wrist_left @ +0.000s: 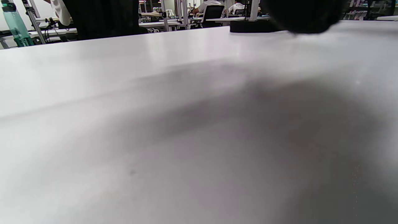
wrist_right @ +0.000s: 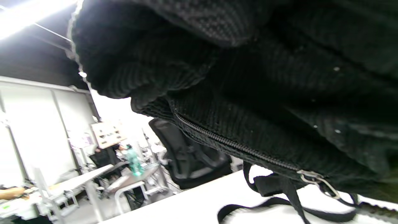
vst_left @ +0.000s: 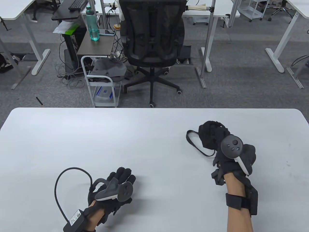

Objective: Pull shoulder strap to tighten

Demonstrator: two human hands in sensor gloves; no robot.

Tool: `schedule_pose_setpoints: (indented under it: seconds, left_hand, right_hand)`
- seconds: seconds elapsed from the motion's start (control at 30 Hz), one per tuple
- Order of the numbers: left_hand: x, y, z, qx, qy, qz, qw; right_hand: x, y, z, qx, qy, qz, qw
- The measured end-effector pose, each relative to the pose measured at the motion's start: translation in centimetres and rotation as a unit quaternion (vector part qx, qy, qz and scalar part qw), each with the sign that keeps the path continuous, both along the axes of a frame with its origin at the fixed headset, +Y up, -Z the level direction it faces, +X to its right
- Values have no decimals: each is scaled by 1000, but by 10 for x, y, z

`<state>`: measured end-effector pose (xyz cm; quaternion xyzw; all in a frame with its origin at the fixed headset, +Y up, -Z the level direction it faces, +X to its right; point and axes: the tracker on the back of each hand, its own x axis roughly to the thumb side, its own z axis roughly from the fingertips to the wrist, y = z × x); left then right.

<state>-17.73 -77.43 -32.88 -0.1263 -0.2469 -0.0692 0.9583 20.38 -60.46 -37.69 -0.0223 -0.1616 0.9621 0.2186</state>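
A small black knitted bag (vst_left: pixel 211 131) is bunched up on the right half of the white table (vst_left: pixel 120 135). Its thin black shoulder strap (vst_left: pixel 193 142) loops out to the left and lies on the tabletop. My right hand (vst_left: pixel 217 145) grips the bag from behind, with its fingers buried in the fabric. In the right wrist view the bag's zipper (wrist_right: pixel 230 143) and metal pull (wrist_right: pixel 314 179) run just above the strap (wrist_right: pixel 279 203). My left hand (vst_left: pixel 122 177) rests on the table near the front left, with fingers loosely curled and nothing in them.
Beyond the table's far edge stand a black office chair (vst_left: pixel 153 36), a small white cart (vst_left: pixel 101 79) and a green water bottle (vst_left: pixel 93 24) on a side table. A black cable (vst_left: pixel 58 183) arcs from my left wrist.
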Motion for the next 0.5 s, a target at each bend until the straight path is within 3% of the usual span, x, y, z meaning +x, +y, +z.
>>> schedule_pose_setpoints:
  seconds: [0.1, 0.27, 0.37, 0.5]
  left_hand:
    - [-1, -1, -1, -4, 3, -2, 1000]
    - [-3, -1, -2, -6, 7, -6, 1000]
    - [-7, 2, -3, 0, 14, -5, 1000]
    - [-16, 4, -7, 7, 31, -1, 999]
  right_hand:
    - [-34, 12, 1, 62, 26, -26, 997]
    - [-80, 18, -2, 109, 56, -83, 989]
    - [-104, 14, -2, 124, 70, -83, 986]
    - [-137, -9, 5, 114, 109, -35, 987]
